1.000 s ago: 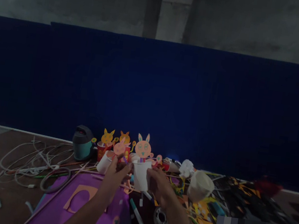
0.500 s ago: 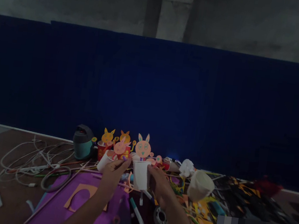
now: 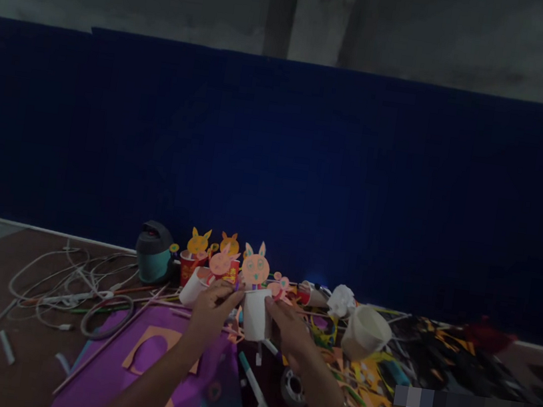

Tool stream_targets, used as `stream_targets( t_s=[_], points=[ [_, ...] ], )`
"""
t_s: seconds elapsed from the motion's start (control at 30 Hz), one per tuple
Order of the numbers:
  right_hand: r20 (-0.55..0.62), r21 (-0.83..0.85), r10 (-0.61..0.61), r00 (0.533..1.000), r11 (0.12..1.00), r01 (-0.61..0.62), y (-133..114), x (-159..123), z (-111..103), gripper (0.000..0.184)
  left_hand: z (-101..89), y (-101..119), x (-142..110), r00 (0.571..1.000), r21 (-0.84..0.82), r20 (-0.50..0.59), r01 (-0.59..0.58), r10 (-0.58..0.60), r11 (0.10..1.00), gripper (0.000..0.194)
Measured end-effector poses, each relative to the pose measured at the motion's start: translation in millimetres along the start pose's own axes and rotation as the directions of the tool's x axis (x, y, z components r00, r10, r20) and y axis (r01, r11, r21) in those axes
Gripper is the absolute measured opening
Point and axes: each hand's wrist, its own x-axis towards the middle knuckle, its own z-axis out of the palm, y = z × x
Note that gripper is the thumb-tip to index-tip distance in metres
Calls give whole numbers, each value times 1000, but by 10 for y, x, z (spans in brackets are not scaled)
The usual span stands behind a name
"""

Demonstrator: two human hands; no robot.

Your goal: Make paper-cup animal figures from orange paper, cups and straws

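A white paper cup (image 3: 257, 317) is held up in front of me. A pink paper rabbit face (image 3: 256, 267) with green-drawn features rises from its rim, and pink round paper pieces (image 3: 282, 287) stick out at the right. My right hand (image 3: 287, 326) grips the cup's right side. At its left edge, my left hand (image 3: 217, 304) is closed in a pinch by the rim; a small purple bit shows at the fingertips, but what they hold is unclear. Just behind my left hand stands another white cup (image 3: 193, 287) with a pink paper face (image 3: 223, 261).
Yellow paper faces (image 3: 198, 242) on red cups stand at the back beside a teal-and-grey device (image 3: 153, 254). White cables (image 3: 73, 280) tangle at left. A purple sheet (image 3: 116, 370), a marker (image 3: 257, 393), a tape roll (image 3: 293, 387), an off-white cup (image 3: 367, 333) and paper scraps lie around.
The cup with the rabbit face has tilted slightly, its face moving a little left. My left hand has closed in against the cup's rim. The view has shifted slightly.
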Motion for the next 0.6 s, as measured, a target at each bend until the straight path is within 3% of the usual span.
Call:
stream_targets(
  t_s=[0.13, 0.23, 0.33, 0.4, 0.47, 0.53, 0.6],
  points=[
    [13, -11, 5, 1000, 1000, -5, 12, 21, -44, 35, -122, 18, 38, 989, 66, 128, 68, -76, 996, 35],
    [-18, -128, 56, 998, 990, -58, 89, 67, -137, 33, -378, 26, 69, 937, 404, 320, 0, -141, 915, 31],
    [-77, -263, 60, 995, 962, -78, 183, 110, -215, 31, -661, 52, 93, 909, 528, 347, 11, -228, 849, 21],
    [-72, -312, 62, 995, 946, -82, 235, 121, -228, 32, -756, 95, 74, 906, 654, 339, -33, -254, 755, 16],
    [-41, -356, 81, 996, 930, -90, 279, 122, -210, 32, -732, 142, -7, 826, 670, 479, -123, -299, 732, 14],
    [-9, -415, 99, 995, 905, -93, 314, 125, -180, 32, -607, 154, -157, 761, 624, 593, -230, -262, 746, 15],
    [26, -487, 112, 993, 869, -85, 323, 135, -169, 32, -447, 104, -344, 758, 560, 626, -277, -180, 781, 18]
  ],
)
